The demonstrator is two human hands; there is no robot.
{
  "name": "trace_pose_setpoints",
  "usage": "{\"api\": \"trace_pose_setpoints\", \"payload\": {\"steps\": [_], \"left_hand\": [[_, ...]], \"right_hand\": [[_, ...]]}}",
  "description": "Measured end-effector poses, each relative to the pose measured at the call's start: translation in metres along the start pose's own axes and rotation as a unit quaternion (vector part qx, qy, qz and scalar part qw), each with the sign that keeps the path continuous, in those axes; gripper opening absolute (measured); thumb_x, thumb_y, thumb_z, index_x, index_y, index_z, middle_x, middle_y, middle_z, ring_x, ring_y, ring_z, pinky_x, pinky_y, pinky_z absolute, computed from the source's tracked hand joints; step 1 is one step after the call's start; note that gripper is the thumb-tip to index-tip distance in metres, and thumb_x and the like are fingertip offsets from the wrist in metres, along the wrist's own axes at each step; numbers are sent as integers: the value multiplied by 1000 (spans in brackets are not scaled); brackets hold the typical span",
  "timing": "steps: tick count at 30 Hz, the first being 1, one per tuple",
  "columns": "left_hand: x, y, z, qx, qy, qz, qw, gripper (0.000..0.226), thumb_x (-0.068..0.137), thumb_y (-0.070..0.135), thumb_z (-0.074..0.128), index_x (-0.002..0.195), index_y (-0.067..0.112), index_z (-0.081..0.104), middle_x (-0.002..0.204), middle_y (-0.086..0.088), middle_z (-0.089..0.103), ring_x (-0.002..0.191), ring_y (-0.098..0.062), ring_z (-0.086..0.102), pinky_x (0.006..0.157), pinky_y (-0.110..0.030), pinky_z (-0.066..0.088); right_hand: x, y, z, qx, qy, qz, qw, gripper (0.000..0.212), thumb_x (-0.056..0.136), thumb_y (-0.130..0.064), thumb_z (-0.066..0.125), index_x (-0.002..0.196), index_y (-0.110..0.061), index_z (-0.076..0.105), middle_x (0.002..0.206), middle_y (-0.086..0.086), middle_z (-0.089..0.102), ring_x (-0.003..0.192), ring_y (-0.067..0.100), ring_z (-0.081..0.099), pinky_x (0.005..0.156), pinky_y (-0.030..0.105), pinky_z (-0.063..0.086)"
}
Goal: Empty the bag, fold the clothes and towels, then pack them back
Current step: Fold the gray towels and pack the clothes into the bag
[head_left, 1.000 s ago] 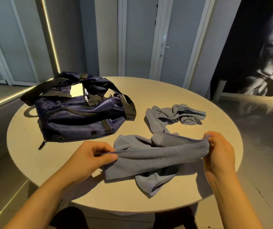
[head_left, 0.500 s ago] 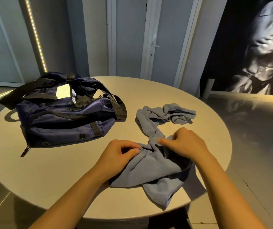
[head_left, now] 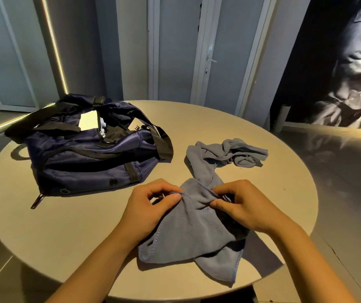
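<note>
A blue-grey towel (head_left: 188, 232) lies crumpled on the near part of the round table (head_left: 70, 232), one corner hanging over the front edge. My left hand (head_left: 151, 206) pinches its stitched edge between thumb and fingers. My right hand (head_left: 242, 206) pinches a bunched fold of the same towel a little to the right. A second blue-grey cloth (head_left: 227, 154) lies rumpled beyond, its tail running down to the towel between my hands. The dark blue bag (head_left: 87, 158) with black straps lies slumped on the table's left half, its top open.
Something white (head_left: 87, 121) shows inside the bag's open top. Pale doors and wall panels stand behind the table. A dark wall picture (head_left: 339, 62) fills the right. The table's front edge is just below the towel.
A second ago my hands held the towel's edge stretched wide apart. They have come together over the table, and the towel now lies bunched between them.
</note>
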State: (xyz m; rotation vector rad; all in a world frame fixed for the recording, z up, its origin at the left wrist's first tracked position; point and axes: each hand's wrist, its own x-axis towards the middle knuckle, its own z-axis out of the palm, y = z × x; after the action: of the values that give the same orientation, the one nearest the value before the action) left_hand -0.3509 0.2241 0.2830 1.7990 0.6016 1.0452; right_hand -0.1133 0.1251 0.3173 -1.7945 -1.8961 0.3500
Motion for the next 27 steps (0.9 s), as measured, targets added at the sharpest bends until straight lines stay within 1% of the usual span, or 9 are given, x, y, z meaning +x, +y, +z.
{"api": "trace_pose_setpoints", "payload": {"steps": [3,5,7,10,14,18,21,23,27], "left_hand": [[3,-5,-2,8,3,1,1000,7,87,26,80,92,31,81,110,10,69,105,-17,65,83,-34,57],[4,-7,-3,-12,-11,-30,999,11,87,21,78,92,29,81,126,17,66,120,-6,61,93,-29,55],[5,-8,-4,-55,-30,-68,996,12,89,12,76,94,22,81,135,15,65,126,-2,59,102,-28,50],[5,-4,-5,-114,-47,-106,987,10,91,4,71,96,10,78,124,7,72,117,-8,66,101,-31,52],[4,1,-6,-130,-40,-106,985,14,91,5,70,89,15,79,91,-4,74,87,-16,70,80,-26,55],[3,0,-6,-138,-9,-86,987,8,87,6,74,89,11,79,92,-8,74,88,-18,70,80,-27,54],[1,1,-6,-134,10,-60,989,7,86,8,77,88,14,81,93,-9,76,91,-25,71,86,-35,57],[0,2,-6,-102,35,-43,993,7,86,10,79,89,15,81,91,-6,77,92,-26,72,90,-40,57],[0,3,-5,-69,90,-29,993,7,82,14,81,88,15,79,87,-2,78,85,-19,72,86,-36,59]], "right_hand": [[1,-6,8,0,-17,-24,1000,26,96,-52,58,110,-36,73,92,-6,73,79,23,65,74,52,56],[0,-8,10,8,-22,-29,999,21,98,-45,61,113,-37,74,97,-15,73,84,18,67,77,48,57],[-2,-9,9,14,-28,-32,999,23,98,-44,60,115,-38,74,101,-19,73,88,17,67,79,48,57],[-3,-11,6,27,-35,-40,998,32,94,-55,54,116,-41,73,101,-15,74,87,23,69,77,52,57],[-2,-10,4,43,-43,-43,997,34,93,-58,54,115,-41,74,98,-4,75,84,37,67,76,56,56],[-2,-9,5,69,-50,-32,996,33,91,-59,58,112,-41,75,96,0,76,84,40,67,75,58,56],[-3,-9,4,84,-48,-25,995,30,91,-55,63,110,-37,77,98,-3,77,84,34,69,75,56,56],[-3,-8,2,97,-35,-10,995,23,94,-45,68,109,-32,79,101,-10,77,88,23,72,79,50,58],[-8,-5,-1,100,20,28,994,16,92,-34,72,103,-26,81,97,-15,76,88,11,71,81,41,59]]}}
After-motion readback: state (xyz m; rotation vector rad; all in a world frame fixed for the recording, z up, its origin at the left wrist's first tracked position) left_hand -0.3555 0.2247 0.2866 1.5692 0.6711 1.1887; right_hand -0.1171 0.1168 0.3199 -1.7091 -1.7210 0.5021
